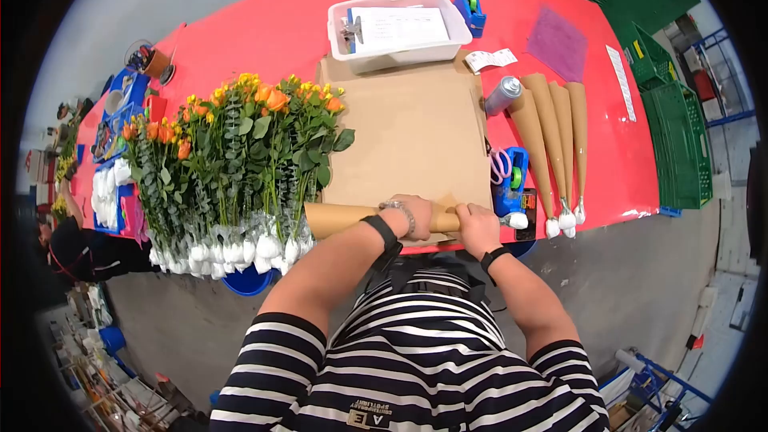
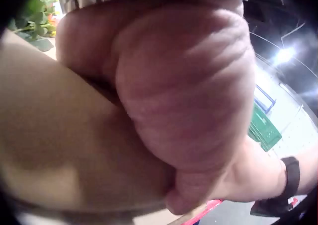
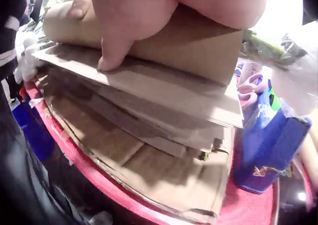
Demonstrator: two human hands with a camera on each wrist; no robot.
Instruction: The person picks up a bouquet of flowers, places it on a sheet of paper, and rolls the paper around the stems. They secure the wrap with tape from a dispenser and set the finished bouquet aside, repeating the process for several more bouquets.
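A brown kraft paper roll [image 1: 344,220] lies crosswise near the table's front edge, over a stack of kraft sheets [image 1: 408,128]. My left hand [image 1: 410,216] grips the middle of the roll, its thumb seen under the palm in the left wrist view. Beside it, my right hand [image 1: 478,229] holds the roll near its right end; in the right wrist view the thumb [image 3: 113,56] sits at the paper's lower edge. A white-wrapped stem end [image 1: 514,221] sticks out past the right hand. Whatever flower is inside the roll is hidden.
Orange and yellow flower bunches [image 1: 240,160] with white-wrapped ends lie left. On the right are finished paper cones [image 1: 560,136], a spray can [image 1: 504,94], pink scissors [image 1: 500,166] and a blue tape dispenser [image 1: 507,192]. A white bin [image 1: 340,48] stands behind; green crates [image 1: 676,144] stand right.
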